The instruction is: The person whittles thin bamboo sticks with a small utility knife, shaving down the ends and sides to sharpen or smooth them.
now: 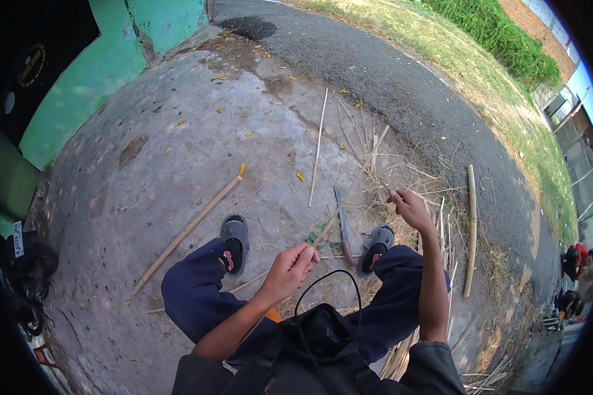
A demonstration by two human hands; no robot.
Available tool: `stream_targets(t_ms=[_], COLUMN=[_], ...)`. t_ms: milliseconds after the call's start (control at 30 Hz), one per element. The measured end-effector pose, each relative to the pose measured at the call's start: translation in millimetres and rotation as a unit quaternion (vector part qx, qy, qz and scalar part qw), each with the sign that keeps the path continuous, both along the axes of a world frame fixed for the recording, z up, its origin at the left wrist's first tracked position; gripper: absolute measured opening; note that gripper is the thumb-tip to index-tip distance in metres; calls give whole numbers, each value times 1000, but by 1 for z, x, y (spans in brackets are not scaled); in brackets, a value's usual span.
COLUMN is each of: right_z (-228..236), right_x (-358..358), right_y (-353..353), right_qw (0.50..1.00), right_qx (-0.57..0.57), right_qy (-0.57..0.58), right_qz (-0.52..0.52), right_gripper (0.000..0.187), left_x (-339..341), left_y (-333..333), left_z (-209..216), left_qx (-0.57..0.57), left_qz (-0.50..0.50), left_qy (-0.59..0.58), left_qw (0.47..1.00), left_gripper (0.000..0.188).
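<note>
I sit on a concrete apron with my knees apart and grey sandals on both feet. My left hand (290,266) hovers above my left knee, its fingers pinched together, and nothing shows in it. My right hand (410,208) is raised over the right sandal (375,247), fingertips pinched, with no object visible between them. A knife (342,227) with a reddish handle lies on the ground between my feet, below and between both hands. Dry bamboo slivers and shavings (402,178) are scattered just beyond the right hand.
A long bamboo stick (188,227) lies diagonally left of the left sandal (234,240). A thicker bamboo pole (471,230) lies to the right. A thin strip (318,148) points away ahead. An asphalt road (402,79) and grass lie beyond, a green wall (92,72) at left.
</note>
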State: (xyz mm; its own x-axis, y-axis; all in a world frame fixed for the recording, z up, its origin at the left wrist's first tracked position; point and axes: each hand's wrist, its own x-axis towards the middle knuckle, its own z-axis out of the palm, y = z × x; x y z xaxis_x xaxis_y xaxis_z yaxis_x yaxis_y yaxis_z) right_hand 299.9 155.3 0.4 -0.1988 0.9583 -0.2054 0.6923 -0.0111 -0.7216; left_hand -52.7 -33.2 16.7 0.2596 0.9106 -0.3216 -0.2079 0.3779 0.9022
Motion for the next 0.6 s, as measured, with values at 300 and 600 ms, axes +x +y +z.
stream_targets(t_ms=[300, 600], right_z=[40, 29], right_x=[-117, -113], right_y=[-81, -85], right_qw=[964, 960], right_qx=[191, 218], right_qy=[41, 17], right_qz=[179, 175], right_gripper=[28, 27], left_x=[20, 31], left_y=[25, 30], left_z=[1, 11], left_qx=[36, 91], left_qz=[48, 42], left_qy=[16, 26], left_qw=[998, 995], left_gripper=[23, 26])
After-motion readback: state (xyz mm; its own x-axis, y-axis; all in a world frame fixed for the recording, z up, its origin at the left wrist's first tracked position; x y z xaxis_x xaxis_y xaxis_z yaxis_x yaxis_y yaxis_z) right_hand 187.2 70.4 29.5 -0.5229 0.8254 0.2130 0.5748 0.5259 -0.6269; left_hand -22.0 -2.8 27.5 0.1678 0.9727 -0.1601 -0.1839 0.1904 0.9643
